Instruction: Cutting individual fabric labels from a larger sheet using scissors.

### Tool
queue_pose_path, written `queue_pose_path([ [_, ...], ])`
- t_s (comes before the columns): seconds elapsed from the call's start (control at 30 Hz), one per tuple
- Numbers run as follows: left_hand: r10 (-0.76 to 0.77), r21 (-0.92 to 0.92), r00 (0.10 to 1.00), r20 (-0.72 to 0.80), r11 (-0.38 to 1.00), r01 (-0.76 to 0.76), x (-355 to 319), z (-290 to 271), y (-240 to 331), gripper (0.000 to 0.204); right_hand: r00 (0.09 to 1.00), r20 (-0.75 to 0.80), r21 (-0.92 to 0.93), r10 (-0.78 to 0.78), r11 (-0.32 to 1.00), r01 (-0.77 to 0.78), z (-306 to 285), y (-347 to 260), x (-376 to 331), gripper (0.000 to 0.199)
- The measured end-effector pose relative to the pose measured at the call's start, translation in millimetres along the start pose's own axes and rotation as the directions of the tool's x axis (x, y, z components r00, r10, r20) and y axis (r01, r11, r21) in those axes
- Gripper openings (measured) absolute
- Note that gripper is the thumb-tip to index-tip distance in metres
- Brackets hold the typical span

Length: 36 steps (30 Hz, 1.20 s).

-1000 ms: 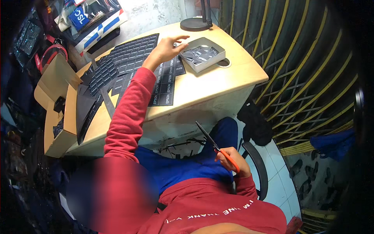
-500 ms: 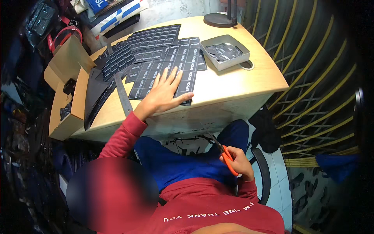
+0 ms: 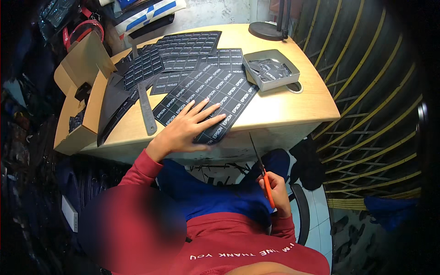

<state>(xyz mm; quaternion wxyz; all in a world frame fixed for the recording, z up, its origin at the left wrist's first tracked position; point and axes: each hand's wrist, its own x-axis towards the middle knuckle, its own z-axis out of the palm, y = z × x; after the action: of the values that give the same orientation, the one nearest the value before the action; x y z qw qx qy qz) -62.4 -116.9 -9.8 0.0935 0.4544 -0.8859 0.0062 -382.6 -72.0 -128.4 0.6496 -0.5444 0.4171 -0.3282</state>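
Counter (image 3: 293,106) stretching beyond fingers of your left hand (image 3: 178,131). Open cardboard box (image 3: 94,114) well left of those fingers. Top black sheet (image 3: 224,85) right under them: fingers spread apart on it, near corner hanging past counter edge. More black sheets (image 3: 192,43) beyond fingertips. Grey shallow box (image 3: 278,82) farther right, small black pieces inside. Steel ruler (image 3: 145,107) just left of fingers. Orange-handled scissors (image 3: 269,197) clamped in your right hand's fingers, blades pointing away.
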Motion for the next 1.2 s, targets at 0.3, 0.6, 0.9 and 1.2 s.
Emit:
queue_pose_path([
  [0.3, 0.004, 0.087, 0.972, -0.235, 0.996, 0.017, -12, 6, 10, 0.081, 0.999, -0.044, 0.160, 0.011, 0.987, -0.004, 15, -2, 17, 0.019],
  [0.6, -0.389, -0.076, 0.844, -0.370, 0.918, 0.390, -8, 32, 51, 0.066, 0.955, -0.100, 0.256, -0.280, 0.920, 0.296, 43, -17, 37, 0.029],
  [0.9, -0.086, -0.092, 0.977, -0.196, 0.993, 0.069, -51, 3, 15, 0.058, 0.935, -0.167, 0.357, -0.314, 0.864, 0.354, 48, -8, 42, 0.037],
  [1.2, -0.109, 0.028, 0.941, -0.321, 0.992, 0.124, -63, -10, 0, 0.034, 0.883, -0.352, 0.343, -0.311, 0.835, 0.431, 63, -28, 63, 0.024],
])
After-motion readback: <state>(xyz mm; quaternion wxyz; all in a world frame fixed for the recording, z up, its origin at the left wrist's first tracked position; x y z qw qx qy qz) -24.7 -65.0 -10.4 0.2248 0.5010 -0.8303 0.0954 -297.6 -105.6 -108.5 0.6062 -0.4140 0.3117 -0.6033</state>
